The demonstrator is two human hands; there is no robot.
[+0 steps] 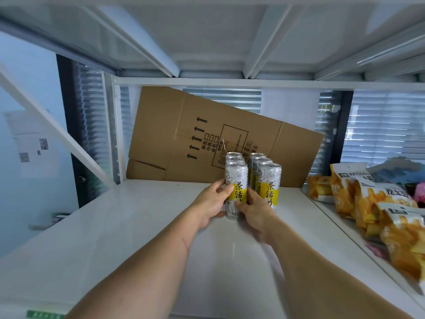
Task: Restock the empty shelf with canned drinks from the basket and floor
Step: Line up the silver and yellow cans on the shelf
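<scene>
Both hands, left hand [210, 204], right hand [254, 209], gripping front can [236, 180]

front can [236, 180]: white-yellow, upright on white shelf [138, 226], gripped by both hands
other cans [269, 180]: five, upright, two rows

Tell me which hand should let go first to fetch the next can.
Left, probably. The left hand sits on the open side of the front can; the right hand is wedged between it and the neighbouring can, steadying both.
</scene>
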